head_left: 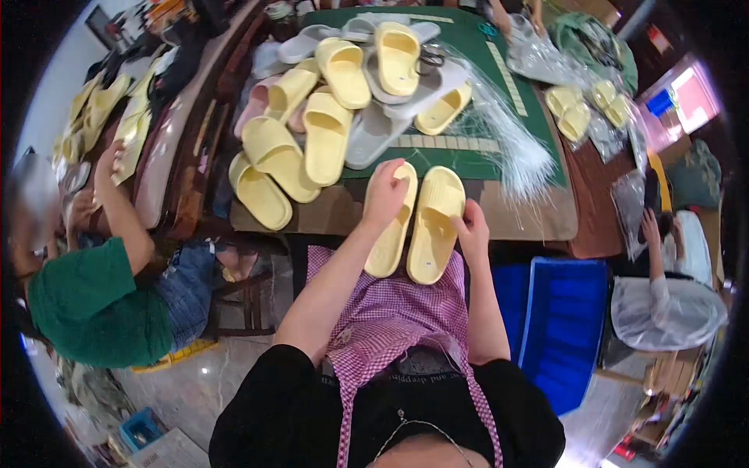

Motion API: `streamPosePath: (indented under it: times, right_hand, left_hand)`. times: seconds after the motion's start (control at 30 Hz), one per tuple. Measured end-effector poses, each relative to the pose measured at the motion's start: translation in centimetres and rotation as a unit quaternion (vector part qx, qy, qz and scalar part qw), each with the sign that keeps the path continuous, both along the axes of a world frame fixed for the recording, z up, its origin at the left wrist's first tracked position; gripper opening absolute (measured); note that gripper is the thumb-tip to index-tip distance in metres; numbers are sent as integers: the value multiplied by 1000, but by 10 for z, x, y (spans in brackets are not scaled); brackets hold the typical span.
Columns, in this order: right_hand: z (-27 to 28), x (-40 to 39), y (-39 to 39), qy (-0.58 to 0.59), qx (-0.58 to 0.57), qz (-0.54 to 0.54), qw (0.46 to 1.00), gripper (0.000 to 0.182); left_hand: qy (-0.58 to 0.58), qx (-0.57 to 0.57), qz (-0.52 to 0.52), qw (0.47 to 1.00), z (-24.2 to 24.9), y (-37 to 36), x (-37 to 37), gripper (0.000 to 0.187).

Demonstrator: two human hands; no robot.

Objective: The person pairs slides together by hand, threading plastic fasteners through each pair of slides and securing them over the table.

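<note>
Two yellow slides lie side by side at the table's front edge, their heels over the checked apron [390, 312]. My left hand [386, 195] is closed on the strap of the left slide [386, 253]; its fingertips are partly hidden. My right hand [472, 230] grips the outer side of the right slide [429, 253], thumb near the strap opening. Beyond them is a pile of yellow slides [326, 144] and grey slides [370, 136]. A bundle of clear strands [515, 148] lies right of the pile.
The table has a green mat [530, 160] and brown front edge [558, 214]. A blue bin [562, 327] stands below right. A person in green [101, 304] works at left; another person's arm [655, 257] is at right, near bagged yellow slides [569, 113].
</note>
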State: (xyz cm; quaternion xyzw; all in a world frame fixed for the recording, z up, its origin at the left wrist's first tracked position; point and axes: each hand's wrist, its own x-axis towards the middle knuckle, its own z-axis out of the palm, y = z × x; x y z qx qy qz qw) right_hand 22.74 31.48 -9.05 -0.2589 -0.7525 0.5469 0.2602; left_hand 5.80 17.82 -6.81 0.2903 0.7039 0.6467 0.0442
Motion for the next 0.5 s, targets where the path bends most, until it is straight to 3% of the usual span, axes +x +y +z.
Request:
streamPosePath:
  times: [0.07, 0.13, 0.2, 0.27, 0.4, 0.47, 0.5]
  right_hand:
    - [-2, 19, -15, -14, -21, -8, 1000, 40]
    - [5, 35, -29, -43, -9, -9, 999, 43]
    - [11, 45, -43, -176, -14, -62, 982, 46]
    - [-6, 52, -45, -195, -37, -20, 980, 48]
    - [-22, 49, -67, -93, -150, -4, 984, 34]
    - [-22, 53, -70, -77, -174, -21, 982, 34]
    - [-14, 51, -73, -61, -199, -34, 978, 34]
  left_hand:
    - [-25, -6, 2, 1000, 14, -25, 13, 37]
    - [226, -138, 102, 959, 0, -53, 18, 41]
    - [197, -215, 149, 945, -14, -79, 34, 41]
    - [-86, -281, 62, 954, -34, -100, 49, 46]
    - [-190, -219, 19, 957, -59, -117, 83, 50]
    - [-372, -31, -13, 928, -60, -117, 92, 49]
    - [-401, 3, -18, 916, -43, -118, 92, 47]
